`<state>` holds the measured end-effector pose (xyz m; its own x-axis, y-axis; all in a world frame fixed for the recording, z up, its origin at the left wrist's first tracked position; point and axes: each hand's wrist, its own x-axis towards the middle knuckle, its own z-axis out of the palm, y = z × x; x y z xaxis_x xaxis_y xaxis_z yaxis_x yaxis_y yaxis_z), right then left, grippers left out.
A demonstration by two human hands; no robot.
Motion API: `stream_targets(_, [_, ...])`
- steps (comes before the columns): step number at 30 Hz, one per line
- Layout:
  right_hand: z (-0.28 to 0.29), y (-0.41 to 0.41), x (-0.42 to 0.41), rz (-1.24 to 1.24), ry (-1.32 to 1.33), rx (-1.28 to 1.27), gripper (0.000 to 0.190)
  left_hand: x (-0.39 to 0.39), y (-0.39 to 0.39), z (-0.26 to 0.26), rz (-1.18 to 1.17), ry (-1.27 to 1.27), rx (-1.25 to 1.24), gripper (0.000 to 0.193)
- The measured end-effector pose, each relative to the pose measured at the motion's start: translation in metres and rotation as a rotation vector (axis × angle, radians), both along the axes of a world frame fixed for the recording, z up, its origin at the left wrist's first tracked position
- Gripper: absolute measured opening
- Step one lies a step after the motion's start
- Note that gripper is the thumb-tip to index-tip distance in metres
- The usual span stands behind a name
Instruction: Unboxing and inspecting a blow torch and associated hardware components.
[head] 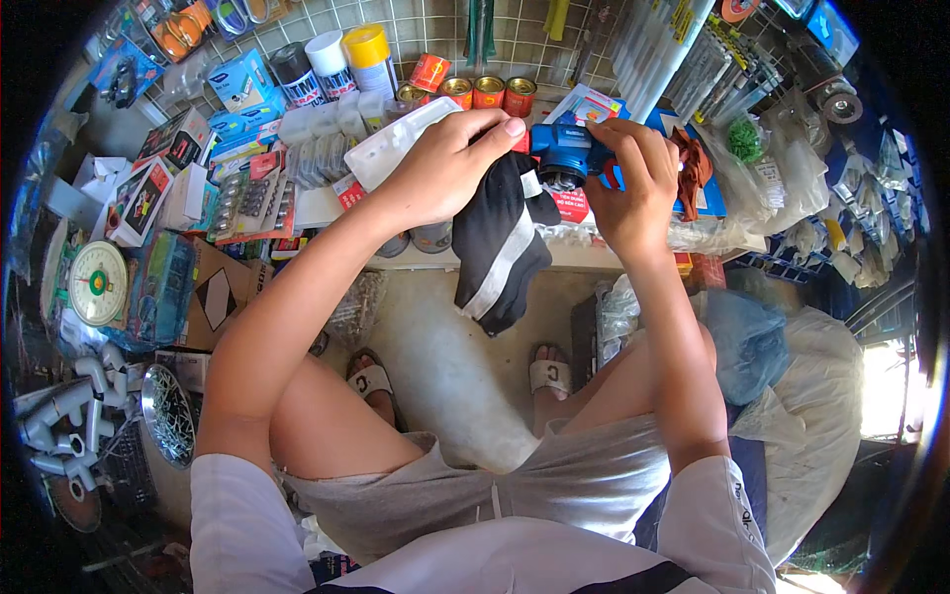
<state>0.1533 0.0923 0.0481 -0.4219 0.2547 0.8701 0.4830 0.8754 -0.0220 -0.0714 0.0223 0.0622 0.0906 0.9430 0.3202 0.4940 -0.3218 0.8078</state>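
Note:
A blue headlamp (570, 152) with a dark round lens housing is between my two hands, in front of the shelf. My right hand (634, 182) grips its right side with thumb and fingers. My left hand (464, 163) is at its left, holding a black cloth with a grey stripe (499, 256) that hangs down over the shelf's front edge. Whether the left fingers also touch the headlamp is hidden. A white plastic tray (401, 137) lies tilted behind my left hand. Under the headlamp is a red box with writing (573, 206).
Spray cans (371, 59), small open tins (488, 95) and packaged goods stand along the shelf's back, before a wire grid. A dial scale (98, 282) and a bowl of screws (168, 416) are at the left. Plastic bags (742, 341) lie at the right.

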Motion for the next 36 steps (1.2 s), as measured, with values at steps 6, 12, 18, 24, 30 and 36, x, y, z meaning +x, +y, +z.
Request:
stream_targets(6, [0.001,-0.001,0.000,0.000,-0.002,0.021,0.058,0.001,-0.002,0.001,0.033,-0.150,-0.091,0.051])
stream_targets(12, [0.002,0.001,0.002,0.036,0.006,-0.105,0.056,0.007,-0.006,0.003,0.055,0.000,0.147,0.042])
stream_targets(18, [-0.002,0.006,0.004,0.085,0.027,-0.248,0.053,-0.001,-0.008,0.006,0.050,0.331,0.408,0.026])
stream_targets(24, [0.006,0.003,0.004,0.048,-0.005,-0.086,0.053,0.000,-0.005,0.000,0.100,0.095,0.226,0.038])
stream_targets(30, [0.002,0.006,0.005,0.051,-0.010,-0.095,0.056,0.001,-0.005,-0.002,0.063,0.144,0.256,0.033])
stream_targets(36, [-0.002,0.009,0.005,0.090,-0.046,-0.161,0.052,-0.009,-0.008,0.003,0.048,0.601,0.434,0.025])
